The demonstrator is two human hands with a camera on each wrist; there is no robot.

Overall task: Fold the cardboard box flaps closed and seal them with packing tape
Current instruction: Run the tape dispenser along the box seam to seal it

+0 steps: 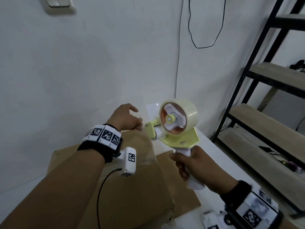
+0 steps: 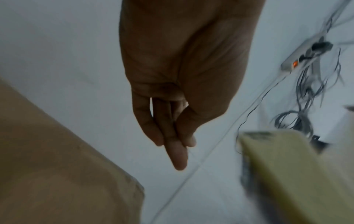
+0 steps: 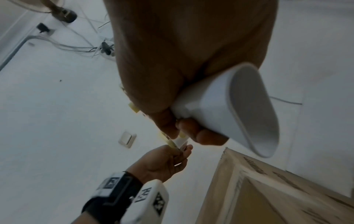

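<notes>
Cardboard box (image 1: 125,179) beside black shelving (image 1: 264,96)

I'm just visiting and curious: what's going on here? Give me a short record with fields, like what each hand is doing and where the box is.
right hand: grips the white handle of the tape dispenser, held up in the air
left hand: at the front end of the dispenser, fingertips brought together; whether it holds tape is unclear
cardboard box: below both hands, brown
tape on box: none visible yet
background: white wall, black shelf rack at right
</notes>
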